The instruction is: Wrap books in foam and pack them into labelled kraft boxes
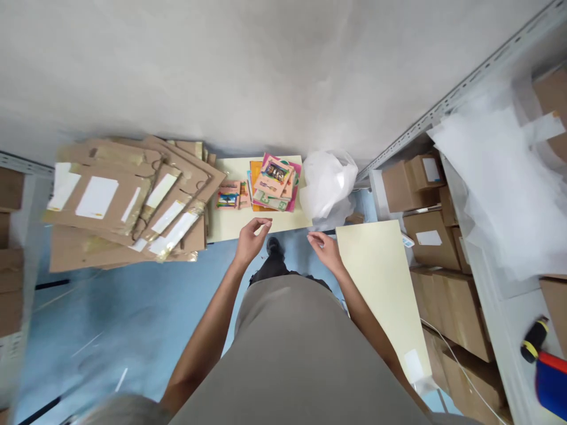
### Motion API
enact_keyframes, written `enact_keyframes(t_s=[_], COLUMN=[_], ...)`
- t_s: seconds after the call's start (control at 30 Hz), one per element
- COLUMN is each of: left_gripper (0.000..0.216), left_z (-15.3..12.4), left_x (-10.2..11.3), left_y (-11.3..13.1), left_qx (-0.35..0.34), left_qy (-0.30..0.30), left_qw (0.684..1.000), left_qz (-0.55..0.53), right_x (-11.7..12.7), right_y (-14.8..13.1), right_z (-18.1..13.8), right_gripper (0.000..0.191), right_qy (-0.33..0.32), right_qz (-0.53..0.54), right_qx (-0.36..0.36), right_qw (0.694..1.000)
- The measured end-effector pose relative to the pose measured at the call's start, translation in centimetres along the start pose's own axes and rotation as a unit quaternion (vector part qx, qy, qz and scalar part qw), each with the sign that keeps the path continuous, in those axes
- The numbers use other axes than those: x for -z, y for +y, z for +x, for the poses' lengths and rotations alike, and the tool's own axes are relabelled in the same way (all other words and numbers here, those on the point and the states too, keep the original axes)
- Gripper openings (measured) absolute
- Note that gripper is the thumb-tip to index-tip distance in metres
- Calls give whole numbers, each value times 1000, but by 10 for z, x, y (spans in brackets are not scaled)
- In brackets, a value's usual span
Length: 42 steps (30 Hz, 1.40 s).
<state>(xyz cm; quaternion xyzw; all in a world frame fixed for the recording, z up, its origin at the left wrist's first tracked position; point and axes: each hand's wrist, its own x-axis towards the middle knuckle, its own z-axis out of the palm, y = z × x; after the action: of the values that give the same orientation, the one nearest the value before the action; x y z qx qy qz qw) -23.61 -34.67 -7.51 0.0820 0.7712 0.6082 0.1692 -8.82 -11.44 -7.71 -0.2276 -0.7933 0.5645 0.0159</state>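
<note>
My left hand [251, 237] hovers just in front of a pale yellow table [230, 224], its fingers curled loosely toward the thumb with nothing visible between them. My right hand [325, 248] is held beside it, fingers bent and slightly apart, empty as far as I can see. On the table ahead lies a stack of colourful booklets [274, 182] and a smaller colourful packet [229, 196] to its left. A white plastic bag [330, 186] sits at the table's right end, nearest my right hand.
A pile of flattened cardboard boxes [128, 203] with white labels lies at the left. A second pale yellow board [383, 277] is at my right. Metal shelving [447, 106] with brown cartons [432, 236] and white wrapping fills the right side. The floor is blue.
</note>
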Motion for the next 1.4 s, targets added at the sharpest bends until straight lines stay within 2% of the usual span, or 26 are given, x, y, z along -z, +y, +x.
enact_keyframes(t_s=[0.13, 0.23, 0.43, 0.57, 0.8, 0.97, 1.1, 1.23, 1.3, 1.4], left_gripper=[52, 51, 59, 60, 67, 69, 63, 53, 51, 49], left_z=[57, 94, 146, 162, 159, 152, 145, 139, 138, 136], left_x=[34, 48, 45, 38, 34, 35, 41, 47, 47, 36], left_y=[-4, -14, -31, -39, -44, -30, -1, 38, 58, 80], left_qx=[-7, 3, 69, 55, 59, 66, 14, -72, -101, -127], left_qy=[-2, 0, -19, -43, -20, -18, -49, -98, -139, -205], left_qw=[1000, 1000, 996, 995, 997, 997, 998, 988, 980, 966], left_qz=[-6, 1, 45, 71, 51, 39, 45, 96, 103, 90], right_x=[-34, -54, -79, -88, -89, -87, -79, -56, -42, -26], right_y=[-30, -49, -72, -70, -66, -72, -90, -121, -131, -132], right_z=[59, 101, 157, 176, 185, 187, 179, 158, 145, 123], right_gripper=[37, 36, 42, 48, 45, 41, 48, 61, 58, 43], right_qy=[0, 5, -2, -22, -35, -36, -30, 55, 57, 22], right_qz=[13, 17, -27, -63, -97, -86, -124, -196, -220, -243], right_qx=[4, 1, -23, -47, -47, -29, 13, 108, 119, 90], right_qw=[1000, 1000, 999, 997, 994, 995, 992, 973, 967, 966])
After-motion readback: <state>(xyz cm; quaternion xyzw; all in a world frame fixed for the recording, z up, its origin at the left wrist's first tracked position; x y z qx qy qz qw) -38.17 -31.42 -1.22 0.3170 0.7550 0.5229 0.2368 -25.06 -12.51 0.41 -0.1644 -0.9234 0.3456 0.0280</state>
